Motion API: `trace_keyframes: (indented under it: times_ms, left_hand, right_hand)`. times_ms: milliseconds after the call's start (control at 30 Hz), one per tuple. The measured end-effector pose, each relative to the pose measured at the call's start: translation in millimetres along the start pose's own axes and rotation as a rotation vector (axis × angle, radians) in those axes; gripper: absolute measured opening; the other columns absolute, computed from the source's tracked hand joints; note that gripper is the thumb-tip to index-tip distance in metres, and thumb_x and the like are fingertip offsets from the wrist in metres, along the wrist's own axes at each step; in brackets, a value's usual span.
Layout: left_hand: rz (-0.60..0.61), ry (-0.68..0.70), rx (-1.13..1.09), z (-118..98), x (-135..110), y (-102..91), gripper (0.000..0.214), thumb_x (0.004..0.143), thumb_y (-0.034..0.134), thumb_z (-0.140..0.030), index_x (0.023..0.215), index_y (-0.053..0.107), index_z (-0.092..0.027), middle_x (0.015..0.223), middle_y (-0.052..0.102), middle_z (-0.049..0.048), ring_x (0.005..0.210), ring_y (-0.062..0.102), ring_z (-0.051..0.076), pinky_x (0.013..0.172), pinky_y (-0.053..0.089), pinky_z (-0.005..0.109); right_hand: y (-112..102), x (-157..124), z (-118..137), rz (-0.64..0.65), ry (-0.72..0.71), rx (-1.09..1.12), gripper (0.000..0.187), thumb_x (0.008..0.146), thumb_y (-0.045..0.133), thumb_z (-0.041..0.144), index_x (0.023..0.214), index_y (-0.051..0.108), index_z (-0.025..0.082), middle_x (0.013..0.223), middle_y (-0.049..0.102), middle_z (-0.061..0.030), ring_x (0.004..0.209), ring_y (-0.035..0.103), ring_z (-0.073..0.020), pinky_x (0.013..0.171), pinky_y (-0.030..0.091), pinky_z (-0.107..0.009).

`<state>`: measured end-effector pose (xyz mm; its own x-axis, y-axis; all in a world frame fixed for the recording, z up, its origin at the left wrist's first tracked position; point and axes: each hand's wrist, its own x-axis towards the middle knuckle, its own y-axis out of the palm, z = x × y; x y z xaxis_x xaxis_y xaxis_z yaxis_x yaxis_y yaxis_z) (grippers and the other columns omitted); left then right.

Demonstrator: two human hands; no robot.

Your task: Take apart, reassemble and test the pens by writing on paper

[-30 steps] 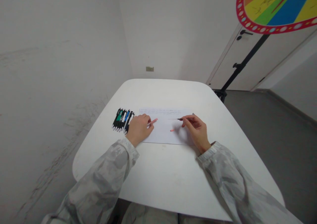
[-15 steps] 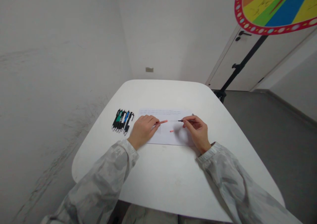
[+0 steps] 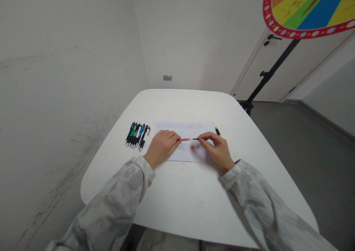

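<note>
My left hand [image 3: 162,147] is closed on a pink pen barrel [image 3: 185,139] that points right. My right hand [image 3: 216,150] pinches a thin black refill [image 3: 196,138] that points left, its tip meeting the open end of the barrel. Both hands hover over a sheet of white paper [image 3: 185,153] with lines of writing along its far edge. A small pink pen piece [image 3: 192,146] lies on the paper below the barrel. Behind my right hand, a yellow-and-black pen part [image 3: 217,132] rests on the table.
A row of several black, green and blue pens [image 3: 137,135] lies on the white rounded table [image 3: 180,203] left of the paper. A white wall runs along the left. A colourful wheel on a black stand [image 3: 270,73] is at the back right, by a door.
My hands came together: the left moved the pink barrel right, the right moved the black refill left until their ends met. The yellow-and-black part behind my right hand came into view.
</note>
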<state>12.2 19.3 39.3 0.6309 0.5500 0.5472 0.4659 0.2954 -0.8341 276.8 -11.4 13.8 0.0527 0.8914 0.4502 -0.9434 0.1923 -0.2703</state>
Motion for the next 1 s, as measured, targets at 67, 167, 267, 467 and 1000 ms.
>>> trace_keyframes:
  times_ms: [67,167,267,467,1000]
  left_hand:
    - [0.007,0.011,-0.003,-1,0,0.5,0.018,0.113,0.056,-0.032,0.107,0.069,-0.020,0.102,0.077,0.0059,0.093,0.067,0.023,0.085,0.047,0.041]
    - [0.019,0.030,-0.008,-2,0,0.6,0.018,0.113,0.056,-0.032,0.108,0.069,-0.020,0.103,0.077,0.0058,0.094,0.066,0.023,0.085,0.047,0.041]
    - [0.027,0.034,-0.010,-3,0,0.7,0.019,0.113,0.055,-0.032,0.108,0.069,-0.020,0.102,0.076,0.0064,0.094,0.067,0.023,0.085,0.047,0.041]
    - [0.025,0.026,-0.012,-3,1,1.2,0.020,0.114,0.055,-0.032,0.109,0.070,-0.020,0.102,0.076,0.0065,0.095,0.067,0.023,0.086,0.048,0.041]
    - [0.018,0.040,-0.007,-4,2,-0.8,0.019,0.113,0.055,-0.030,0.107,0.069,-0.020,0.101,0.076,0.0058,0.093,0.066,0.023,0.086,0.047,0.041]
  right_hand:
    - [1,0,4,0.051,-0.029,-0.037,0.020,0.097,0.078,0.045,0.094,0.080,0.026,0.091,0.079,-0.0051,0.087,0.072,-0.0238,0.085,0.059,-0.041]
    - [2,0,7,0.099,-0.039,-0.067,0.022,0.096,0.079,0.048,0.095,0.081,0.026,0.093,0.081,-0.0060,0.087,0.073,-0.0247,0.084,0.059,-0.042]
    - [3,1,7,0.125,-0.026,-0.074,0.025,0.096,0.079,0.051,0.096,0.082,0.026,0.094,0.082,-0.0069,0.088,0.074,-0.0256,0.084,0.059,-0.043]
    - [2,-1,8,0.169,-0.015,-0.071,0.029,0.093,0.083,0.046,0.115,0.078,0.027,0.110,0.081,-0.0067,0.091,0.074,-0.0244,0.090,0.059,-0.043]
    - [1,0,12,0.084,-0.074,-0.069,0.018,0.100,0.072,0.042,0.093,0.072,0.026,0.091,0.074,-0.0046,0.085,0.069,-0.0233,0.083,0.054,-0.040]
